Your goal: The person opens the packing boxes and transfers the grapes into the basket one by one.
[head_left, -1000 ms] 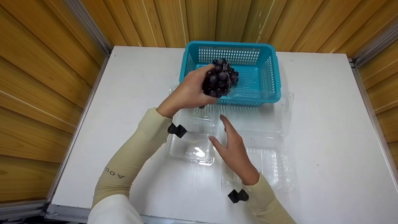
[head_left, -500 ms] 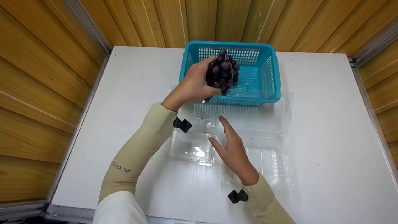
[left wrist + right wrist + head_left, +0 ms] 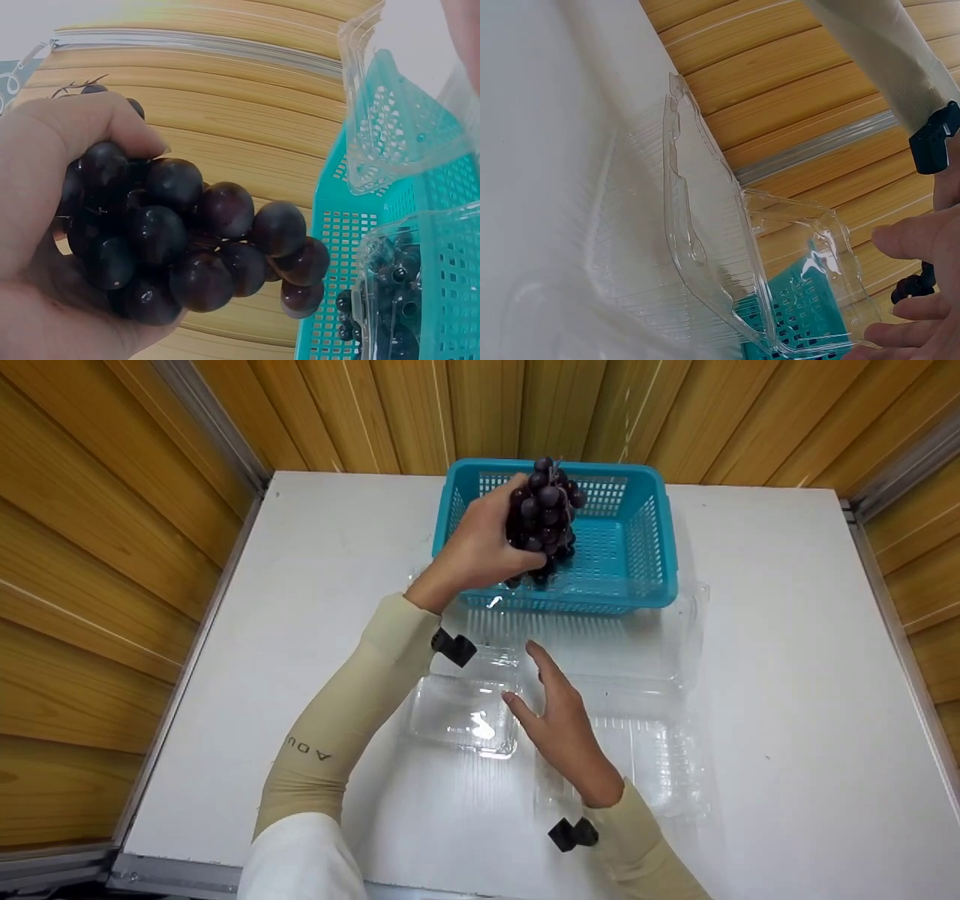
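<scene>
My left hand (image 3: 487, 536) grips a bunch of dark purple grapes (image 3: 550, 506), held up over the left part of a teal basket (image 3: 559, 465). In the left wrist view the thumb lies across the top of the grapes (image 3: 202, 277), and part of the bunch sticks out past the fingers. More dark grapes (image 3: 397, 300) appear low in that view, behind clear plastic at the basket. My right hand (image 3: 566, 727) is held over clear plastic clamshell boxes, fingers and thumb spread apart with nothing between them.
One open clamshell (image 3: 461, 712) lies on the left, a second clamshell (image 3: 660, 765) on the right; their raised lids overlap the basket's front side. They stand on a white table (image 3: 787, 697) backed by wood-look panels (image 3: 555, 405).
My left hand has risen away from me, towards the back of the basket, carrying the grapes along. The right hand has stayed almost still.
</scene>
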Action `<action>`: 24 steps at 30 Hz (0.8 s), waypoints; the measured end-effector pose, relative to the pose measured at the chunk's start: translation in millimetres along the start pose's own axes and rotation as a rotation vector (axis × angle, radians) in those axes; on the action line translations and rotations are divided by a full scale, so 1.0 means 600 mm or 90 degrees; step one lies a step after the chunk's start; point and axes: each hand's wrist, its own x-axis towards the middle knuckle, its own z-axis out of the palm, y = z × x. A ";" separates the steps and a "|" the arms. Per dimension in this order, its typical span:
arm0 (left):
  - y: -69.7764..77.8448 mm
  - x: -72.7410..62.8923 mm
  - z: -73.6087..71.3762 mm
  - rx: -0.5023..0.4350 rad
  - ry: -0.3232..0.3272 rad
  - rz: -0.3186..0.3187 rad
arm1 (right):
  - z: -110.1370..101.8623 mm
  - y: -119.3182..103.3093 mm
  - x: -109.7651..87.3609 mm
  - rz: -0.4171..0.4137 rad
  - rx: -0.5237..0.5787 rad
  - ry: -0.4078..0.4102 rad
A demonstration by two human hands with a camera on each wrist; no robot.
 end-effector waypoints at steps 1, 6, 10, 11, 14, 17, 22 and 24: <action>-0.001 0.002 0.001 -0.004 0.000 -0.007 | 0.000 0.000 0.000 0.000 -0.001 0.000; -0.005 0.014 0.004 -0.029 0.000 -0.052 | 0.002 0.001 0.000 -0.007 -0.004 0.004; -0.009 0.024 0.007 -0.049 0.010 -0.068 | 0.003 0.002 -0.001 -0.009 -0.003 0.006; -0.010 0.026 0.008 -0.052 0.014 -0.069 | 0.003 0.002 -0.001 -0.010 -0.003 0.006; -0.014 0.033 0.012 -0.060 0.024 -0.071 | 0.003 0.002 -0.002 -0.011 -0.005 0.005; -0.017 0.039 0.017 -0.062 0.033 -0.069 | 0.003 0.002 -0.003 -0.010 -0.007 0.004; -0.023 0.051 0.028 -0.055 0.038 -0.064 | 0.002 0.002 -0.004 0.002 -0.001 0.002; -0.026 0.057 0.032 -0.050 0.038 -0.072 | 0.002 0.002 -0.004 0.007 -0.002 0.001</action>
